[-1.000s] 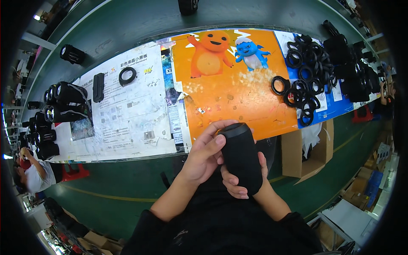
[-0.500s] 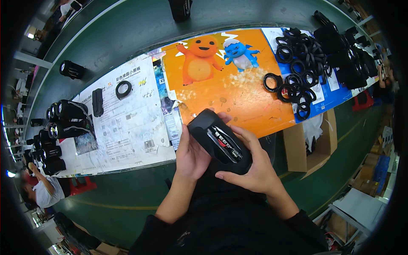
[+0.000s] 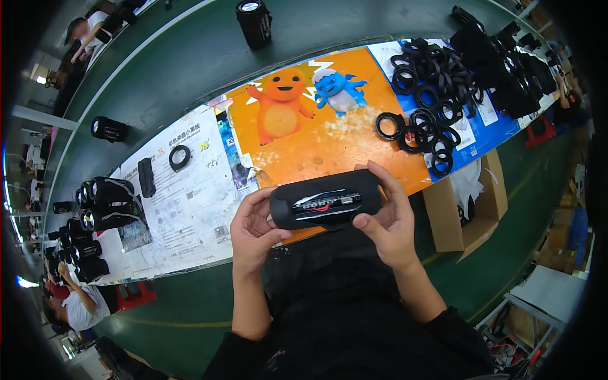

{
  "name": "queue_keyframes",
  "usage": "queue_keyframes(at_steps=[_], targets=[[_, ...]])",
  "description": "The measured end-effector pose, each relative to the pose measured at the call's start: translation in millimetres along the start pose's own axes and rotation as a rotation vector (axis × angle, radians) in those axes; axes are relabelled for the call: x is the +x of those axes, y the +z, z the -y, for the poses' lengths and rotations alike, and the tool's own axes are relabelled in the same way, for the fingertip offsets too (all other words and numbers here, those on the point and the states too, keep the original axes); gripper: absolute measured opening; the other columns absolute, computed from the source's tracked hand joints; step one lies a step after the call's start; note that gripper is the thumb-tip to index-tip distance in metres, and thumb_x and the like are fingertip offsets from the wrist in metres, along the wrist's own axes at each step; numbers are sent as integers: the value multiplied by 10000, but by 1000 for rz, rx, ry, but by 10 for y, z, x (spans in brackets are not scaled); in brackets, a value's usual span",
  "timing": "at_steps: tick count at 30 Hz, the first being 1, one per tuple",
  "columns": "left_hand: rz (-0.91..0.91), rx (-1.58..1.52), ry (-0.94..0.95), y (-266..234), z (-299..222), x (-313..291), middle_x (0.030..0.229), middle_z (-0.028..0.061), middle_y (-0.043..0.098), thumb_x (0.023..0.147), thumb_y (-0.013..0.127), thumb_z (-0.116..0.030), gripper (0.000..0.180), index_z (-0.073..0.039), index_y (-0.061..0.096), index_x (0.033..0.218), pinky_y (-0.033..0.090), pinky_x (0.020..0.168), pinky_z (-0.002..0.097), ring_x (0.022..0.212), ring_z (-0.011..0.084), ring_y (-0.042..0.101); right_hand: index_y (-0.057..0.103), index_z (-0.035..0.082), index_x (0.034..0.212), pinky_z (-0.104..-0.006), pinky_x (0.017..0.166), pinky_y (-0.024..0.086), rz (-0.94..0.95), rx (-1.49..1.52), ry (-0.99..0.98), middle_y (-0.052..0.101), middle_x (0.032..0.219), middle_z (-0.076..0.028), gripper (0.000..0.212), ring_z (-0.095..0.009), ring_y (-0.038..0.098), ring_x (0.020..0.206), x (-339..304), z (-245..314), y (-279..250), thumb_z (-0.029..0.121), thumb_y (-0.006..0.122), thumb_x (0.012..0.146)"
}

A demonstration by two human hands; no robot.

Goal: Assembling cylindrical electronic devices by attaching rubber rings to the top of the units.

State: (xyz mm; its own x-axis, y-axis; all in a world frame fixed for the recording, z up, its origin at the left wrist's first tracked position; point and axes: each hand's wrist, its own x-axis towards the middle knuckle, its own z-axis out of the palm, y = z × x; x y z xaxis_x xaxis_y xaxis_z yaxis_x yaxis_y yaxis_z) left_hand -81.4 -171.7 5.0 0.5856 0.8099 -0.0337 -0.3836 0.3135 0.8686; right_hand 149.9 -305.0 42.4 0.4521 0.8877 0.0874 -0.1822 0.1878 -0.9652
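A black cylindrical speaker lies level between my hands, just over the near edge of the worktable. Its long slot faces up and shows a circuit board with a red wire and a row of small parts. My left hand grips the left end, thumb along the lower side. At the right end my right hand has its fingers behind and its thumb in front. Beyond the speaker, on the orange mat, are black rings. A single black ring and a narrow black piece rest on white sheets to the left.
More black speakers crowd the table's left end. Two others stand on the green surface behind. Black parts are heaped at the far right. An open carton sits beside the table's near edge. A person works at left.
The speaker has turned from a slant to level, its slot now running left to right. My left hand has shifted to its left end, my right hand to its right end.
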Motion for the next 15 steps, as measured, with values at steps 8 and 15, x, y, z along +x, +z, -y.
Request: queue_keyframes(at_steps=[8, 15], targets=[[145, 302, 145, 211, -216, 60, 1489, 160, 477, 764, 905, 165, 826, 52, 569, 1510, 630, 1140, 490, 1428, 324, 595, 418, -20, 1638, -399, 1258, 404, 28, 153, 45, 488, 1663, -203, 829, -259, 529, 1476, 71, -129, -163, 196, 876, 982], [158, 227, 165, 208, -192, 40, 1513, 169, 461, 797, 852, 204, 782, 41, 572, 1509, 620, 1152, 506, 1468, 326, 558, 447, 23, 1620, -425, 1273, 395, 47, 140, -24, 412, 1718, -257, 817, -316, 435, 1585, 104, -105, -150, 162, 887, 946]])
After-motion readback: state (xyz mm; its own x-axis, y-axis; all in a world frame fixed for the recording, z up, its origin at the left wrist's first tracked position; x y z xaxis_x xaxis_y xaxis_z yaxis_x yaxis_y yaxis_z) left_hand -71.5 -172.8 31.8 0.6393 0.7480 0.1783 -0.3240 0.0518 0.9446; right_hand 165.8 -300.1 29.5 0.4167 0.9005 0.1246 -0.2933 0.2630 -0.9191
